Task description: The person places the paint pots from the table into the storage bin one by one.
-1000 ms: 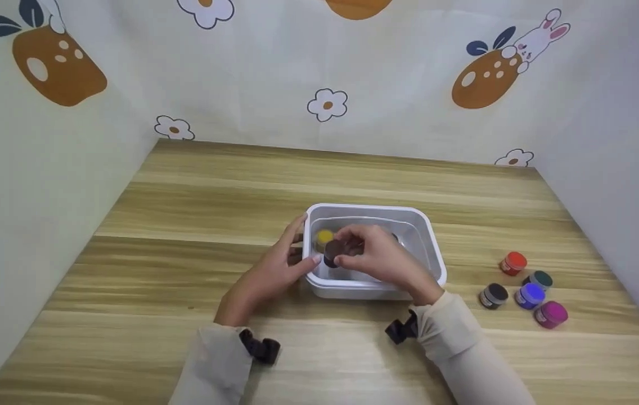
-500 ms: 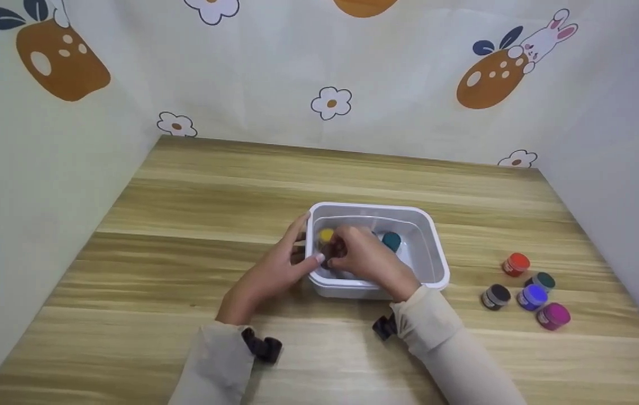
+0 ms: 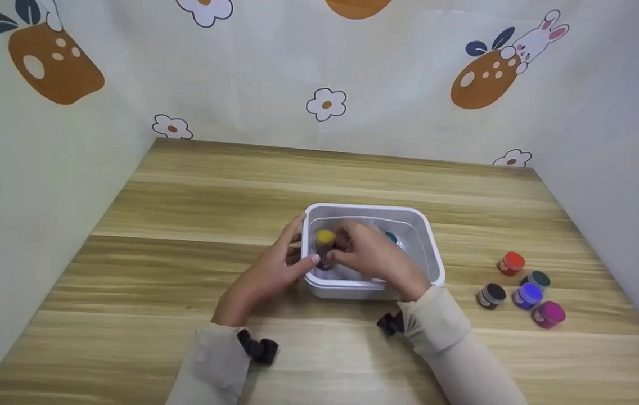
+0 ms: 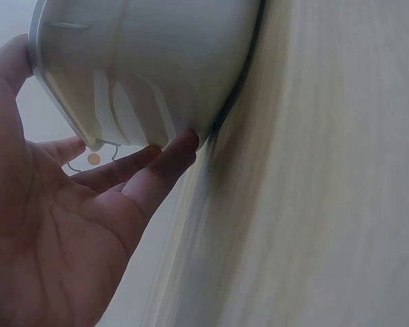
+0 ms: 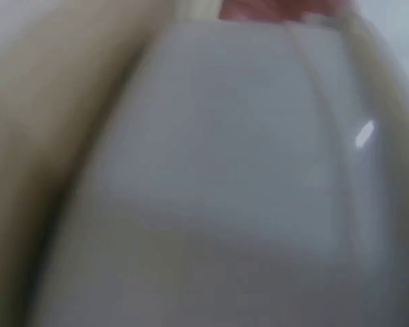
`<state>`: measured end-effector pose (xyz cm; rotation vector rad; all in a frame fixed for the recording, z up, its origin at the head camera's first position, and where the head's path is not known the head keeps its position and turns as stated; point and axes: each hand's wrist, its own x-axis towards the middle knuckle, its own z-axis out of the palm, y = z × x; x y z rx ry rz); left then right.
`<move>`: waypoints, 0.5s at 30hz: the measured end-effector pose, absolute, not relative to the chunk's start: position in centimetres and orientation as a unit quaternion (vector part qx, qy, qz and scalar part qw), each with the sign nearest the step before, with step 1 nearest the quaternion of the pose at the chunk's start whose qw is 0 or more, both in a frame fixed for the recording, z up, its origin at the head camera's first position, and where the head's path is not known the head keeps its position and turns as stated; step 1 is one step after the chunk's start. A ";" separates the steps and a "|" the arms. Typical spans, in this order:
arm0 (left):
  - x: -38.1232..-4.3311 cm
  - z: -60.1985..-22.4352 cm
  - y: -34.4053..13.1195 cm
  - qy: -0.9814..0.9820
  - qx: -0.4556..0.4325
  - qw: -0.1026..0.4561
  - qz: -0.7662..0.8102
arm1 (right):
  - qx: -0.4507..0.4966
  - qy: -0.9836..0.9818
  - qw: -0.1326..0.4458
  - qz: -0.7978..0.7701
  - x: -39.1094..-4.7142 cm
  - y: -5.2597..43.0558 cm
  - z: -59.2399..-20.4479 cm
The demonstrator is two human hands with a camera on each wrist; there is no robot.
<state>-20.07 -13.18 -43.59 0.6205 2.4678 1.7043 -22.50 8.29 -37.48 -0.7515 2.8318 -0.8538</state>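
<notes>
In the head view a white plastic tub (image 3: 376,289) stands on the table. My left hand (image 3: 266,275) holds its left side, thumb at the rim; in the left wrist view the fingers (image 4: 170,160) lie along the outside wall. Inside the tub, a dark-lidded paint jar (image 3: 324,259) stands at the left, in front of a yellow-lidded jar (image 3: 325,237). My right hand (image 3: 378,253) is in the tub, its thumb tip right beside the dark jar and its fingers bent but not round it. A teal-lidded jar (image 3: 391,237) is partly hidden behind that hand.
To the tub's right several small paint jars stand on the table: a red one (image 3: 512,263), a dark green one (image 3: 537,279), a black one (image 3: 491,296), a blue one (image 3: 528,295) and a magenta one (image 3: 549,314). Patterned cloth walls (image 3: 241,73) enclose the table. The right wrist view is blurred.
My right hand has lowered the dark jar to the tub's left side, in front of the yellow one, and drawn slightly right from it. The left hand has stayed on the tub.
</notes>
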 end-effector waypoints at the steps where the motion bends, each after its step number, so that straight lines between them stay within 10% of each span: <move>1: -20.1 -43.5 -13.1 0.805 0.201 0.041 0.556 | -0.249 0.924 0.038 -0.287 -22.5 9.0 -37.0; 15: -19.9 -43.3 -13.1 0.820 0.159 0.059 0.546 | -0.084 0.911 -0.097 -0.391 -22.2 25.1 -34.0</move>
